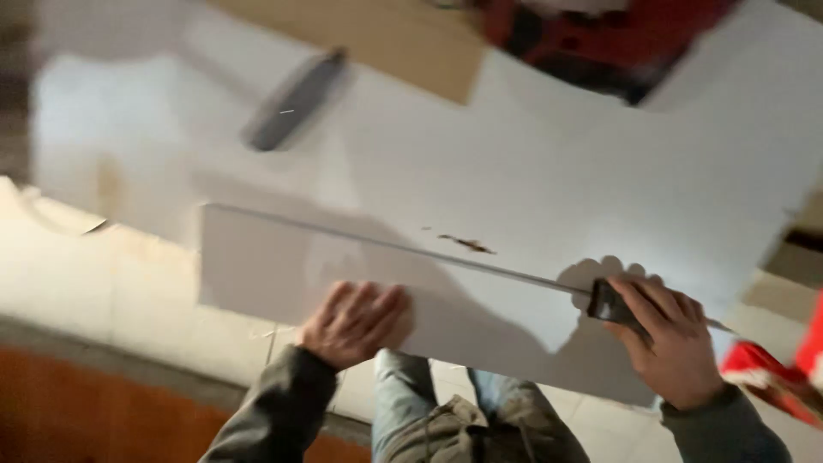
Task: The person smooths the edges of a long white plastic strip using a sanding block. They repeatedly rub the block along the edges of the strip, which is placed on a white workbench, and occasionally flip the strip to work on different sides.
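A: Far left, what lies on the white board (pixel 531 163)?

B: A grey bar-shaped tool (pixel 296 100), blurred, well away from both hands.

A: And the left hand (pixel 356 321)?

B: Fingers together, flat on a white strip (pixel 283 266) at the board's near edge.

A: The right hand (pixel 669 343)?

B: Clamped on a dark knife (pixel 610 303), at the right end of a long cut line running left and far. The blade is hidden; brown cardboard (pixel 403 43) and red cloth (pixel 600 34) are cut off.
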